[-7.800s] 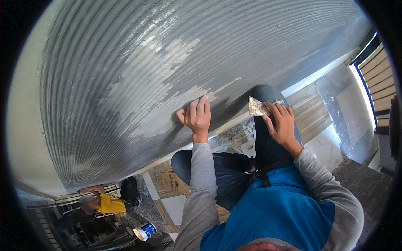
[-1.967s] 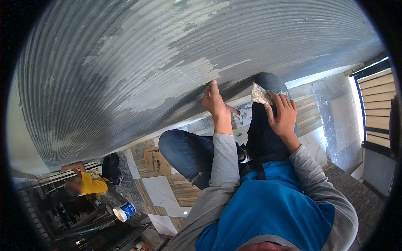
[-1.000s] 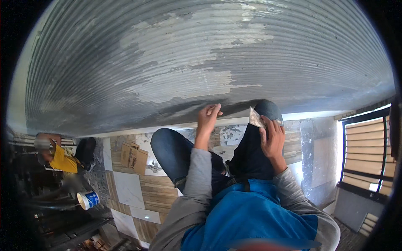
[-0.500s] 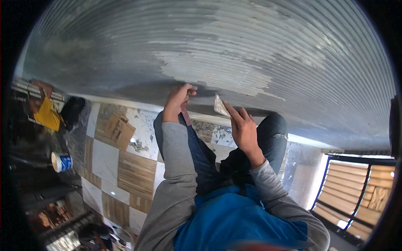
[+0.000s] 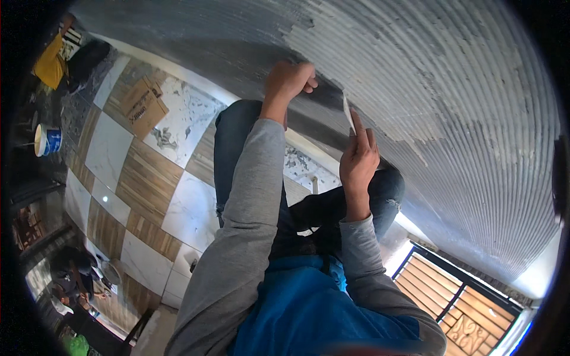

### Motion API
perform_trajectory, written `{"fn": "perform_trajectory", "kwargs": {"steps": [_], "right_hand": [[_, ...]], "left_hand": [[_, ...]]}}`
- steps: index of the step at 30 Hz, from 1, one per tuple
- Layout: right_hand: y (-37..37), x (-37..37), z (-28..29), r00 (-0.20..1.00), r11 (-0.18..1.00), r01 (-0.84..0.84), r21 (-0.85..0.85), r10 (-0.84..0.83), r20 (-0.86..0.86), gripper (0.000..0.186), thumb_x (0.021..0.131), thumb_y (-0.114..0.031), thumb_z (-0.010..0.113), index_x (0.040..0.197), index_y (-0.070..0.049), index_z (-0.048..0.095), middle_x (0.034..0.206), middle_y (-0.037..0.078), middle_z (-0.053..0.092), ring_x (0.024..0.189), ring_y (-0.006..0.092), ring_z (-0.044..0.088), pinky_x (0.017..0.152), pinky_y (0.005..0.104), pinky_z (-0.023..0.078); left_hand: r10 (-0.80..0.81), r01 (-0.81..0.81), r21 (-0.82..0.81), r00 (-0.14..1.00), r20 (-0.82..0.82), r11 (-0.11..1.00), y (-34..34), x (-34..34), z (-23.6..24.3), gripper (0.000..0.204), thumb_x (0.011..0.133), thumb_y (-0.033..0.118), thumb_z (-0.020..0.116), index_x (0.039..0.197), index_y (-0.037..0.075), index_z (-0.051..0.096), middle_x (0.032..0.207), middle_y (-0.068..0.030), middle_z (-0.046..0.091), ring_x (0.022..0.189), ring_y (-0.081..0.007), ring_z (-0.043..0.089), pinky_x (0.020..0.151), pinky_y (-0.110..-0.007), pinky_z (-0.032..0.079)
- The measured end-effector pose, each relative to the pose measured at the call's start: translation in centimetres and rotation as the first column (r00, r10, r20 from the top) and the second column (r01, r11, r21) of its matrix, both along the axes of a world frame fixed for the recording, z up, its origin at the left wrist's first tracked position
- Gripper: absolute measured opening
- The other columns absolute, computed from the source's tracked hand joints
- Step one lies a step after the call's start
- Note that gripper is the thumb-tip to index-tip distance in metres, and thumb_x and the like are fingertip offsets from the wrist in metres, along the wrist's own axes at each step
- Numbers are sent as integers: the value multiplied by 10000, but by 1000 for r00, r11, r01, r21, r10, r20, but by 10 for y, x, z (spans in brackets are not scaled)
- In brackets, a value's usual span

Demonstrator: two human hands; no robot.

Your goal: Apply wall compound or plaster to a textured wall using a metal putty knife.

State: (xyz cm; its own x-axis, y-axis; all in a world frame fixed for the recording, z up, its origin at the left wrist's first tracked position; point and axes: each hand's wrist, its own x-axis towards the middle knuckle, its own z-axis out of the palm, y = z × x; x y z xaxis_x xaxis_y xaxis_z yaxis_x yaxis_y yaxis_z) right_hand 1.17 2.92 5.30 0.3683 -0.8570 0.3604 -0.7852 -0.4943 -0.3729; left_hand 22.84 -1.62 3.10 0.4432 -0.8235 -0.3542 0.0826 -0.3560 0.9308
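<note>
At the ribbed wall [image 5: 469, 89]: left hand [image 5: 289, 80] curled, contents unclear
Right hand [image 5: 360, 155]: grasping thin plate [image 5: 348, 111]
Plate: between the hands

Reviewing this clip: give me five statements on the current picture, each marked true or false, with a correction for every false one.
1. The right hand holds a thin flat plate. True.
2. The left hand has its fingers spread wide. False: they are curled in.
3. Brown cardboard lies on the tiled floor. True.
4. The blue-and-white bucket is at the picture's right. False: it is at the left.
5. The grey wall bears parallel ridges. True.
</note>
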Motion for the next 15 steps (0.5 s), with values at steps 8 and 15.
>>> {"fn": "perform_trajectory", "kwargs": {"steps": [8, 15], "right_hand": [[-12, -7, -22, 974, 998, 17, 63, -30, 223, 301, 934, -40, 542, 1221, -78, 624, 766, 160, 584, 610, 310, 556, 580, 386, 457], [-21, -13, -24, 910, 963, -65, 261, -50, 412, 175, 994, -142, 530, 1053, -4, 621, 602, 58, 426, 560, 113, 392, 507, 299, 344]], "left_hand": [[-45, 44, 20, 997, 65, 999, -6, -4, -4, 359, 724, 336, 512, 674, 74, 752, 699, -41, 730, 703, -196, 673, 747, -305, 515], [-53, 56, -13, 990, 129, 998, -4, -2, -6, 351, 740, 333, 512, 680, 90, 757, 692, -31, 729, 680, -197, 655, 752, -309, 510]]}}
